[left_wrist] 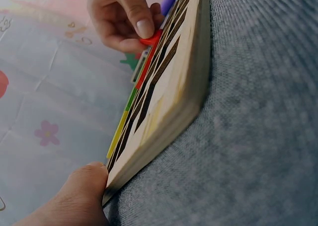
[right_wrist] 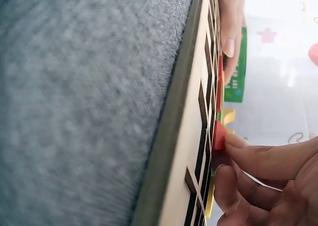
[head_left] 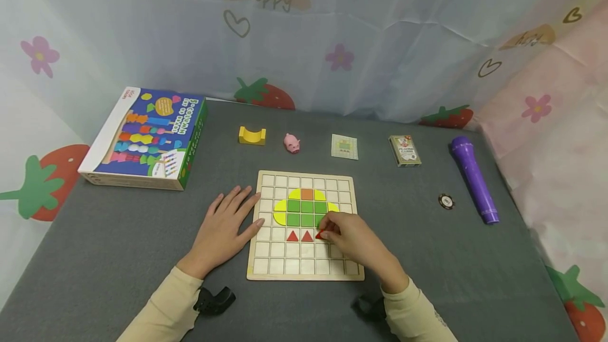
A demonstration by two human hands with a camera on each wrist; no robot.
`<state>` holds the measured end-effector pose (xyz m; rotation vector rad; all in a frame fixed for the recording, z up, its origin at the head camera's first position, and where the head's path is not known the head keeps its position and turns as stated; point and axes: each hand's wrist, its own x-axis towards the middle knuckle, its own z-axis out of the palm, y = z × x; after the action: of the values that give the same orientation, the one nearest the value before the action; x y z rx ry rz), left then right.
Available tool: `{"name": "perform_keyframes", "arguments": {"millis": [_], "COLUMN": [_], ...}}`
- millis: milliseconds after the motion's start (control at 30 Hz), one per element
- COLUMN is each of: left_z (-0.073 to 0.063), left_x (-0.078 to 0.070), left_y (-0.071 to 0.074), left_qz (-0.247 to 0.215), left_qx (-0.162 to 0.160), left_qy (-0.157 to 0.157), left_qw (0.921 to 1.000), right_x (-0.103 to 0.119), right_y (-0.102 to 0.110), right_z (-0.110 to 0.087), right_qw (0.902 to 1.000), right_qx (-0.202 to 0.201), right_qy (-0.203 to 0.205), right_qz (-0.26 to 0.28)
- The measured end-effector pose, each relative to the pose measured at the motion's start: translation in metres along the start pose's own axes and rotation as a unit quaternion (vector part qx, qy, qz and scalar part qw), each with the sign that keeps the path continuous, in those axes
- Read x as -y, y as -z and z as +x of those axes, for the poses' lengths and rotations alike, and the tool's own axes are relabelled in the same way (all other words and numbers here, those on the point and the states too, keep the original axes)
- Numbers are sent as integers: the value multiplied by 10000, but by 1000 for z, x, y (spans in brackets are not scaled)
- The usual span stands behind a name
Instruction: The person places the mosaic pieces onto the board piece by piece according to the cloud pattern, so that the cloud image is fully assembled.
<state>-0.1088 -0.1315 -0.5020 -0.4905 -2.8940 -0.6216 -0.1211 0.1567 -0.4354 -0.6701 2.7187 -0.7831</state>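
A wooden grid board [head_left: 271, 266] lies on the table. On it, green square tiles [head_left: 307, 206], yellow curved pieces [head_left: 280, 212] and one orange square [head_left: 307, 194] form a shape. Two red triangles [head_left: 307, 236] sit in the row of cells below. My right hand [head_left: 353, 236] pinches a third red triangle [right_wrist: 219, 136] between thumb and fingers, at the cell right of those two. With fingers spread, my left hand [head_left: 225, 228] rests flat at the board's left edge, its thumb and fingertips touching the rim. The right hand hides part of the board's right side.
Behind the board stand a yellow curved block [head_left: 252, 136], a pink pig figure [head_left: 292, 143], a pattern card [head_left: 344, 146] and a playing-card box [head_left: 405, 151]. A toy box [head_left: 147, 136] lies back left. At right are a poker chip [head_left: 446, 201] and purple microphone-shaped object [head_left: 475, 179].
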Motion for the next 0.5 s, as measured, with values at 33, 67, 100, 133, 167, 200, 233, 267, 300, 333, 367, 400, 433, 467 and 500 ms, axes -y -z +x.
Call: {"name": "perform_keyframes", "arguments": {"millis": [33,67,100,133,167,200,233,267,300,333,367,400,433,467,500], "left_z": [0,0,0,0,0,0,0,0,0,0,0,0,0,0,0], "left_x": [0,0,0,1,1,1,2,2,2,2,3,3,3,3,3], "left_y": [0,0,0,-1,-1,-1,-1,-1,-1,-1,-1,-1,-1,-1,-1], "left_qz": [3,6,13,22,27,26,20,19,20,18,13,8,7,9,7], "left_qx": [-2,-3,0,1,3,6,11,12,11,5,-1,-7,-14,-25,-33], "left_qy": [1,2,3,2,2,2,2,2,0,-3,-2,-2,-6,-12,-17], "left_qw": [10000,10000,10000,10000,10000,10000,10000,10000,10000,10000,10000,10000,10000,10000,10000], "right_x": [0,0,0,0,0,0,0,0,0,1,1,1,1,2,2], "right_y": [-1,-1,-1,-1,-2,-1,-2,-2,-2,-2,-1,-2,-2,-2,-2], "right_z": [0,0,0,0,0,0,0,0,0,0,0,0,0,0,0], "right_qw": [10000,10000,10000,10000,9999,9999,9999,9999,9999,9999,9999,9999,9999,9999,9999], "right_qx": [13,27,47,70,88,100,104,105,111,105,105,103,104,103,101], "right_qy": [3,4,14,18,34,48,66,80,95,101,109,121,123,108,85], "right_qz": [3,14,26,33,33,37,40,33,25,11,1,-10,-15,-12,-4]}}
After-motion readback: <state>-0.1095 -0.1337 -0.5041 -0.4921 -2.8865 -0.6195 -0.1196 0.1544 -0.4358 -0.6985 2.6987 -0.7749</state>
